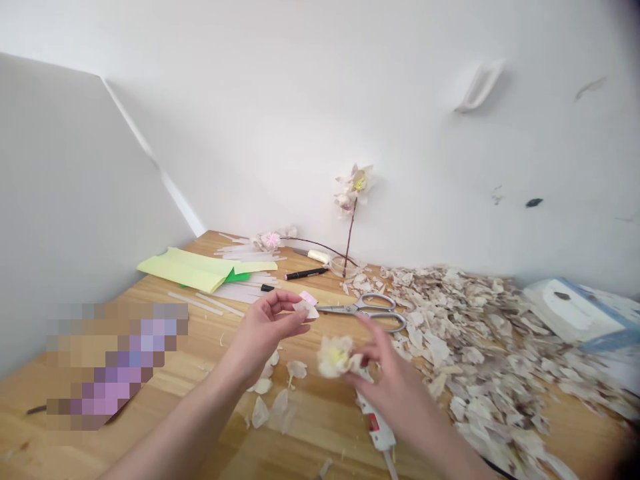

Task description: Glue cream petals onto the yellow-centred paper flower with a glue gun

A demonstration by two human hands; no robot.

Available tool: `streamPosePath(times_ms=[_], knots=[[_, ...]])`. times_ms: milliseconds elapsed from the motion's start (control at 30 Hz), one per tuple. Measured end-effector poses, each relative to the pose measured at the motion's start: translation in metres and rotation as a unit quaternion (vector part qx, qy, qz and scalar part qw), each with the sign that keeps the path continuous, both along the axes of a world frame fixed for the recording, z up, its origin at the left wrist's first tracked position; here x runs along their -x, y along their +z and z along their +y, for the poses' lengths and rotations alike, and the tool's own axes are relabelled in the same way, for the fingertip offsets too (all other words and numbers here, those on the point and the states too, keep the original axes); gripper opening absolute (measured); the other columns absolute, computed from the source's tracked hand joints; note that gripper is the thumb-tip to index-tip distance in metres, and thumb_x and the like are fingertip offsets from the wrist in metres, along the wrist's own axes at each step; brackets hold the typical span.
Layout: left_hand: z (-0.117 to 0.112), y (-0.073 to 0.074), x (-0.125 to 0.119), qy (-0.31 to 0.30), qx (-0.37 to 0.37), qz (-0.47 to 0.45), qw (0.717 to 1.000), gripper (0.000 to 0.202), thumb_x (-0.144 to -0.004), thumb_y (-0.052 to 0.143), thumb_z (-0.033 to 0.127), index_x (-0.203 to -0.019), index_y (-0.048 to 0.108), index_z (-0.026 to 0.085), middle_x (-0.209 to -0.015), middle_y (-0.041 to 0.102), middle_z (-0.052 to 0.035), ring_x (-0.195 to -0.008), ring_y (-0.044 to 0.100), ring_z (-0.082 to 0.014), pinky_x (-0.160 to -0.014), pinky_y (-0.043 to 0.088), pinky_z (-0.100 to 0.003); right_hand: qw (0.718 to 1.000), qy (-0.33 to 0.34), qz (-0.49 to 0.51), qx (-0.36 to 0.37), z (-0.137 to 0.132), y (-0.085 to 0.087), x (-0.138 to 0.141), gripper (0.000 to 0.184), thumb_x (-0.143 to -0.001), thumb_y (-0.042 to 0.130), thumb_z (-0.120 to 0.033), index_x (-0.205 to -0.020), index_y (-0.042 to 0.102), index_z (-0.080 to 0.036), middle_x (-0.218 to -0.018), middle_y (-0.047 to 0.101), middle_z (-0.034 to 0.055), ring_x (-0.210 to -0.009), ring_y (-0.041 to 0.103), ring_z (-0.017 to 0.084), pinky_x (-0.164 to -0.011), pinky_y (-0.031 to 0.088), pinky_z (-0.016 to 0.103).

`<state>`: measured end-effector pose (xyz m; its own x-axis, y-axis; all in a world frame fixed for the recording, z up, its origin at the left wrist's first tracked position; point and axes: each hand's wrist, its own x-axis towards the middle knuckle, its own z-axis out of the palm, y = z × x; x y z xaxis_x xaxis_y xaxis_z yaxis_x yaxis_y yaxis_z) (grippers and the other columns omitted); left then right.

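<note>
My left hand (pixel 267 327) is raised over the wooden table (pixel 165 373) and pinches a small pale petal (pixel 306 309) between thumb and fingertips. My right hand (pixel 395 383), a little blurred, grips a half-made cream flower with a yellow centre (pixel 336 355). Below it on the table lies a white glue gun with a red trigger (pixel 379 427). A few loose petals (pixel 273 393) lie under my hands. Silver scissors (pixel 367 309) rest just beyond the petal.
A large heap of pale petals (pixel 480 347) covers the table's right side. Yellow and green paper sheets (pixel 200 268), clear sticks, a black marker (pixel 306 273) and a finished flower stem in a small glass (pixel 353 193) stand near the wall. A blue-white box (pixel 575 310) is far right.
</note>
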<state>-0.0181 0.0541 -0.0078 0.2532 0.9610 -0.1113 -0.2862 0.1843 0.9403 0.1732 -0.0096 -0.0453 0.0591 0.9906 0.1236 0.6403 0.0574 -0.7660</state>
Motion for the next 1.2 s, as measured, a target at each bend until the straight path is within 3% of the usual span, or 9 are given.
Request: streamPosePath(times_ms=[100,200,400,800,1033,1200], knots=[[-0.004,0.0,-0.006,0.001,0.001,-0.012,1.0,0.026,-0.063,0.075,0.023,-0.082,0.058,0.016,-0.075,0.065,0.0015,-0.071,0.064,-0.0111,-0.074,0.052,-0.027,0.97,-0.107,0.135,-0.173,-0.004,0.017,-0.005,0.067,-0.073,0.059,-0.019,-0.129,0.024,-0.031,-0.086,0.065,0.0036,-0.097,0.057,0.025,-0.087,0.041,0.046],[-0.013,-0.002,-0.017,-0.03,0.026,-0.019,0.999,0.029,-0.061,0.076,0.023,-0.082,0.057,0.015,-0.073,0.063,0.0015,-0.067,0.063,-0.0105,-0.07,0.052,-0.026,0.938,-0.107,0.207,-0.256,-0.011,0.017,0.003,0.069,-0.069,0.062,-0.015,-0.124,0.025,-0.032,-0.085,0.063,0.0028,-0.095,0.057,0.023,-0.081,0.045,0.04],[-0.026,-0.002,-0.027,-0.07,0.06,-0.012,0.996,0.028,-0.061,0.076,0.021,-0.081,0.059,0.013,-0.071,0.062,0.0007,-0.055,0.056,-0.0053,-0.054,0.045,-0.017,0.949,-0.084,0.18,-0.245,-0.011,-0.003,0.018,0.063,-0.066,0.061,-0.012,-0.122,0.033,-0.025,-0.079,0.065,0.0017,-0.082,0.06,0.02,-0.084,0.043,0.043],[-0.025,0.004,-0.022,-0.069,0.063,-0.035,0.995,0.025,-0.065,0.071,0.02,-0.086,0.059,0.013,-0.079,0.063,-0.0044,-0.069,0.06,-0.0127,-0.064,0.051,-0.026,0.958,-0.096,0.123,-0.239,-0.009,-0.002,0.013,0.059,-0.068,0.058,-0.015,-0.121,0.034,-0.025,-0.076,0.065,0.0001,-0.075,0.063,0.02,-0.077,0.046,0.039],[-0.028,0.008,-0.024,-0.042,0.083,-0.095,0.991,0.02,-0.068,0.061,0.014,-0.088,0.059,0.014,-0.077,0.064,-0.0033,-0.067,0.061,-0.0132,-0.064,0.051,-0.026,0.961,-0.099,0.094,-0.242,-0.006,-0.006,0.01,0.06,-0.066,0.059,-0.015,-0.12,0.034,-0.024,-0.078,0.067,0.0026,-0.075,0.063,0.02,-0.067,0.049,0.034],[-0.029,0.008,-0.024,-0.056,0.096,-0.124,0.986,0.016,-0.071,0.058,0.018,-0.087,0.057,0.015,-0.076,0.065,-0.0036,-0.066,0.063,-0.0133,-0.061,0.05,-0.024,0.962,-0.097,0.065,-0.247,-0.006,-0.003,0.009,0.059,-0.068,0.058,-0.015,-0.12,0.033,-0.023,-0.077,0.067,0.0026,-0.074,0.062,0.021,-0.064,0.05,0.034]])
